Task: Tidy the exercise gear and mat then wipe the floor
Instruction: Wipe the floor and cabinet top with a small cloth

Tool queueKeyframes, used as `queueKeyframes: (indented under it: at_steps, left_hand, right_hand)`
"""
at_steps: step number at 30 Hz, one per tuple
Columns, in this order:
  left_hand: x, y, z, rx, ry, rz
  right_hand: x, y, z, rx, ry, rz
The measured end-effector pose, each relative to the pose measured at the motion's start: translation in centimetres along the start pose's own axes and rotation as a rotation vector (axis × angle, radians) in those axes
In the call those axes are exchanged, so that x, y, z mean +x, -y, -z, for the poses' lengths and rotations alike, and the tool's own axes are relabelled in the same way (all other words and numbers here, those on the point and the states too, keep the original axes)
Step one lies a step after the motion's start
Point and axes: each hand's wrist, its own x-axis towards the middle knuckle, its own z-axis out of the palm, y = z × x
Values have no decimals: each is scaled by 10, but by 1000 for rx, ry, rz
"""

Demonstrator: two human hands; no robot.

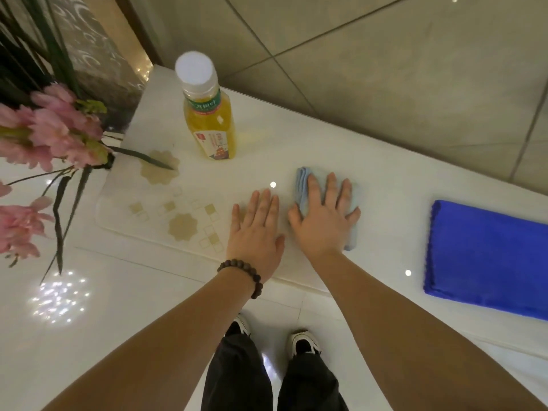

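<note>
A folded light blue cloth [302, 182] lies on the white glossy counter [385, 179]. My right hand [326, 216] presses flat on it with fingers spread, covering most of it. Just to its left, my left hand [256, 229] rests flat on the bare counter, fingers straight, a dark bead bracelet on the wrist. A folded deep blue towel [486, 256] lies on the counter at the right, apart from both hands.
A yellow drink bottle [210, 120] with a white cap stands upright behind my hands. Pink flowers [53, 134] with dark leaves lean in from the left. A patterned white mat [166, 203] lies left of my left hand. Grey floor tiles [385, 69] show beyond the counter.
</note>
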Motion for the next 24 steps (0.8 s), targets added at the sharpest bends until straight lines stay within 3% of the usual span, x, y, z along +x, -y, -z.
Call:
queueKeyframes:
  at_steps: [10,17,24]
  left_hand:
    - [-69,9,21,-83,-53,225]
    - [-141,9,38,-157,-142,438]
    - [-263,28,46,-265,-214,741]
  right_hand:
    - [-8,-35,23,110,-86,152]
    - [-71,-19,52,165,-155,481]
    - [-143,43,72,140,-49,749]
